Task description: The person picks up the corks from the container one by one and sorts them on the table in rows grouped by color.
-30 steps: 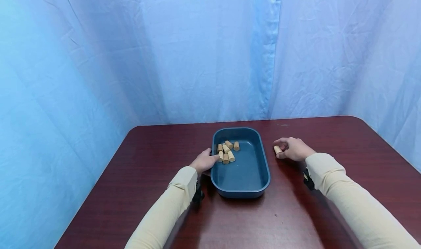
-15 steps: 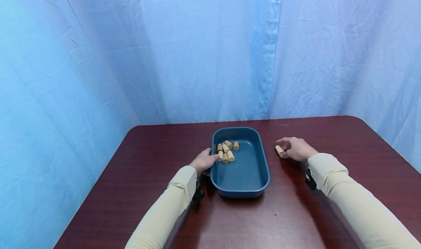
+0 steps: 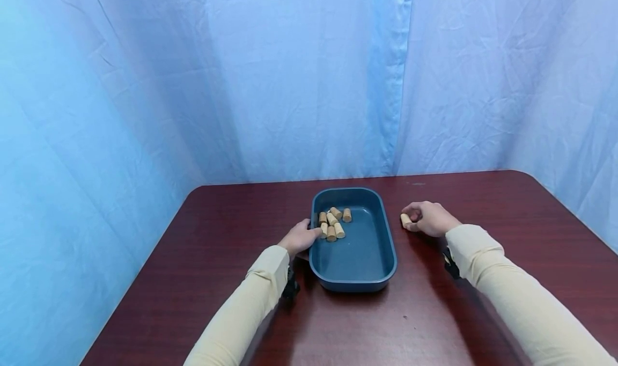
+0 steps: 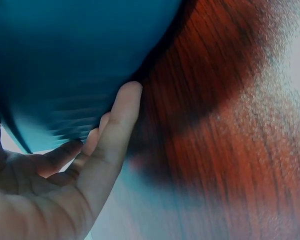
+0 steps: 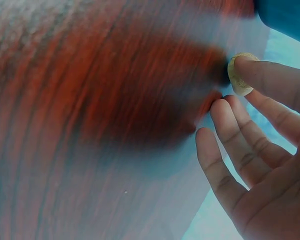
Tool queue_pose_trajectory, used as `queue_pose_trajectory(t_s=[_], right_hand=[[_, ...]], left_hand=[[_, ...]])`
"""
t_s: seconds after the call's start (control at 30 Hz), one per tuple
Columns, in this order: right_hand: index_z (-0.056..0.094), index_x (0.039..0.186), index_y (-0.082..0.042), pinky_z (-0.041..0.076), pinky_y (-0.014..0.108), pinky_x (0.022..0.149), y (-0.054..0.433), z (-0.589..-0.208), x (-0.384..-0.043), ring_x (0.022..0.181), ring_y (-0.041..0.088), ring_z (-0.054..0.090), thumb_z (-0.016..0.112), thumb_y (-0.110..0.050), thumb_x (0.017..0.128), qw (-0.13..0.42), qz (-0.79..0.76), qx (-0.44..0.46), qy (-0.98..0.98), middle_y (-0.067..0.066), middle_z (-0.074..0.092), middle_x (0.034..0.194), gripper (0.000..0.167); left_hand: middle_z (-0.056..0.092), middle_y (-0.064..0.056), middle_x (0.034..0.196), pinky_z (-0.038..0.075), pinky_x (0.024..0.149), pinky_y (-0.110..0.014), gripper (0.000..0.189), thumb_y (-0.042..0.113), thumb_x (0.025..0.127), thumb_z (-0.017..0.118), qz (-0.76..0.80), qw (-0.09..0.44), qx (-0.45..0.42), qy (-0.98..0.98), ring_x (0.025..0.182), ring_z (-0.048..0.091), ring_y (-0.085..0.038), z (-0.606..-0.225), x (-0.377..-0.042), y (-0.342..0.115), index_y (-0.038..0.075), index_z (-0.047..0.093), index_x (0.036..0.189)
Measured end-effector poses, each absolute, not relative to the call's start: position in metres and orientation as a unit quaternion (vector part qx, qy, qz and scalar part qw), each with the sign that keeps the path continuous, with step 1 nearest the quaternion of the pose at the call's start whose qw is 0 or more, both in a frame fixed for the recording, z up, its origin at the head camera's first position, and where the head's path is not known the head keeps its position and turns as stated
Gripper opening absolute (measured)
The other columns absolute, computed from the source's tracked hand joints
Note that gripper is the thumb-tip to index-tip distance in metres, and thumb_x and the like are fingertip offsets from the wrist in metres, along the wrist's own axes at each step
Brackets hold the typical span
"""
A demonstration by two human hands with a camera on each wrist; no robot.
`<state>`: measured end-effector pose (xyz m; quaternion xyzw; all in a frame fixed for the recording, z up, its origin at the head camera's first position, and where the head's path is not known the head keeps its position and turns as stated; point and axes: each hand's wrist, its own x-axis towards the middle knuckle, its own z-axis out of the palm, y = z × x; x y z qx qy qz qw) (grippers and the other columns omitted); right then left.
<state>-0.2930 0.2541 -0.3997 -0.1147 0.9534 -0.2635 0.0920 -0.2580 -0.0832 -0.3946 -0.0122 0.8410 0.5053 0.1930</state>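
Observation:
My left hand [image 3: 300, 238] holds the left wall of a dark blue rectangular tray [image 3: 357, 286], its thumb over the rim. In the left wrist view, the fingers [image 4: 121, 115] lie along the tray's outer wall, low near the table. Several tapered cork stoppers [image 3: 331, 233] lie in the tray's left half. Right of the tray, my right hand [image 3: 431, 219] pinches one more cork stopper [image 3: 405, 220] at the tabletop. The right wrist view shows the thumb against that cork's end [image 5: 245, 85], with the other fingers spread below.
The dark red-brown wooden table [image 3: 217, 221] reflects light and has rounded back corners. Pale blue curtains [image 3: 309, 87] hang behind it and along both sides. A tiny dark speck [image 3: 405, 317] shows on the tabletop in front.
My right hand and its cork shifted slightly right, then back left toward the tray. The left hand, tray and corks inside look the same.

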Motion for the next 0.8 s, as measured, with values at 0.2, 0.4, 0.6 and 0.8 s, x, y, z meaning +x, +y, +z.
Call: queue_pose_trajectory(t_s=[0.2,0.4,0.6,0.8], right_hand=[[0.061,0.131,0.006,0.051,0.055,0.091,0.252,-0.398,-0.293,0.099,0.036,0.055,0.071,-0.009,0.093,0.097,-0.26,-0.112,0.954,0.02,0.061,0.106,0.042],[0.06,0.132,0.006,0.052,0.054,0.09,0.254,-0.398,-0.294,0.099,0.036,0.055,0.071,-0.009,0.092,0.102,-0.262,-0.109,0.953,0.02,0.061,0.105,0.044],[0.058,0.133,0.006,0.052,0.054,0.09,0.256,-0.392,-0.292,0.103,0.038,0.057,0.072,-0.013,0.092,0.096,-0.267,-0.112,0.952,0.022,0.062,0.11,0.047],[0.06,0.131,0.007,0.054,0.049,0.082,0.254,-0.378,-0.287,0.099,0.036,0.062,0.072,-0.009,0.091,0.038,-0.275,-0.144,0.95,0.022,0.066,0.107,0.045]], left_hand=[[0.052,-0.027,0.14,0.059,0.083,-0.052,0.057,0.02,0.102,0.049,0.506,0.192,-0.01,0.841,0.115,0.062,-0.041,-0.395,-0.257,-0.084,-0.003,0.036,0.152],[0.05,-0.027,0.143,0.058,0.085,-0.052,0.058,0.021,0.103,0.048,0.504,0.194,-0.004,0.842,0.117,0.061,-0.04,-0.395,-0.257,-0.084,-0.003,0.035,0.153],[0.05,-0.027,0.142,0.058,0.085,-0.051,0.057,0.021,0.103,0.049,0.505,0.194,-0.004,0.841,0.117,0.061,-0.039,-0.395,-0.257,-0.083,-0.002,0.035,0.153],[0.05,-0.026,0.142,0.058,0.083,-0.052,0.056,0.02,0.102,0.049,0.51,0.193,-0.009,0.838,0.116,0.061,-0.039,-0.394,-0.256,-0.084,-0.002,0.037,0.152]])
